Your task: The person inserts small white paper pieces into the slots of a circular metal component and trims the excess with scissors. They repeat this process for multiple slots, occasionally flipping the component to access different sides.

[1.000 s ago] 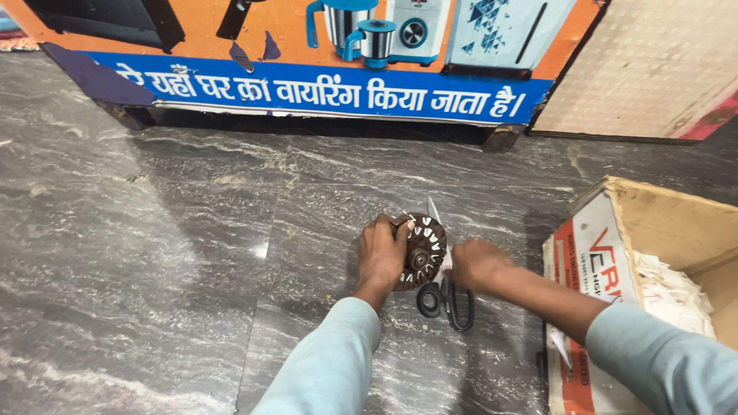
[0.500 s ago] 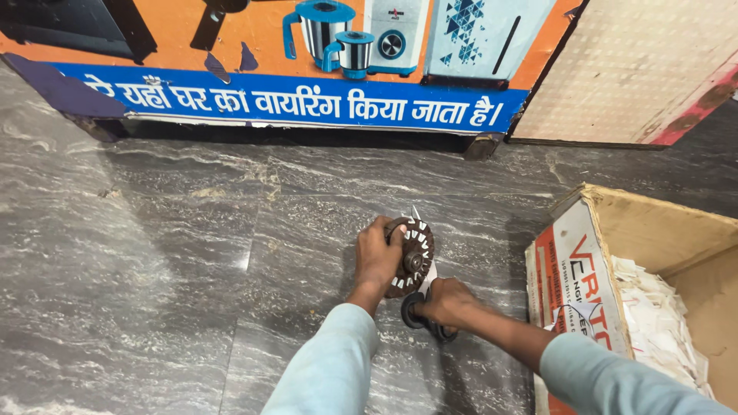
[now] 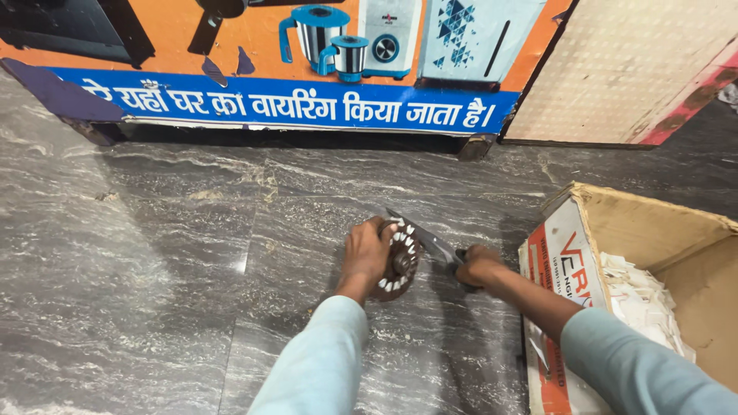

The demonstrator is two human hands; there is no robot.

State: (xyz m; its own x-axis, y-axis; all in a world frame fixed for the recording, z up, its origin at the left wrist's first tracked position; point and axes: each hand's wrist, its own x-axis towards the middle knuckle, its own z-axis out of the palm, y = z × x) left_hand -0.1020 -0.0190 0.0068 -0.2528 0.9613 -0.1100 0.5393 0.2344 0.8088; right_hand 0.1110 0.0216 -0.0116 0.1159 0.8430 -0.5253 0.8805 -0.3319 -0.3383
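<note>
Left hand [image 3: 367,250] gripped the upright stator [image 3: 400,260] on the floor [image 3: 154,253] — right hand [image 3: 477,265], wrist bent, closed on scissors [image 3: 430,242] held against it.

left: bare floor [image 3: 138,253] open | right: cardboard box [image 3: 615,230] blocks | ahead: signboard [image 3: 292,107] blocks

The light was even and fairly bright, coming from above and somewhat behind me. It put a pale sheen on the grey marble floor [image 3: 154,253], strongest in a streak near the tile seam. A soft shadow of my own body spread over the slabs to my left. Beneath the banner board [image 3: 292,107] lay a dark band. My left hand [image 3: 367,250] looked sharp, while my right hand [image 3: 477,267] was slightly smeared. Straight lines bowed towards the corners. My sleeves [image 3: 323,369] at the bottom edge were soft.
</note>
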